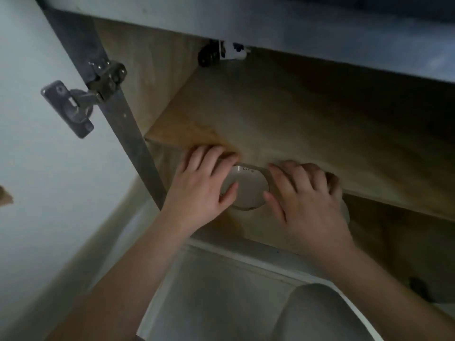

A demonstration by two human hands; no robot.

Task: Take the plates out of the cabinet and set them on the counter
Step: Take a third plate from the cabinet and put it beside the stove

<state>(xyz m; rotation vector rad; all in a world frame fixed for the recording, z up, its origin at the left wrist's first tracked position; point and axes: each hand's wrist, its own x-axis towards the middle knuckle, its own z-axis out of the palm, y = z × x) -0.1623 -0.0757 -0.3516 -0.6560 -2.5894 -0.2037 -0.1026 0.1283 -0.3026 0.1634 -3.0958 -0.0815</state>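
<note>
I look up into an open cabinet. A white plate (247,187) shows its underside with a round foot ring, just under the wooden shelf (307,124); whether more plates sit on it is hidden. My left hand (200,190) grips the plate's left edge, fingers over the rim and thumb beneath. On the opposite edge my right hand (306,203) holds it, with its fingers curled over the rim. Both hands cover most of the plate's rim.
The cabinet door (49,168) stands open at left, with a metal hinge (81,104) on its inner face. A second hinge (221,54) sits at the cabinet's top edge. The white cabinet frame (234,262) runs below my wrists. A rounded grey shape (320,316) lies at bottom right.
</note>
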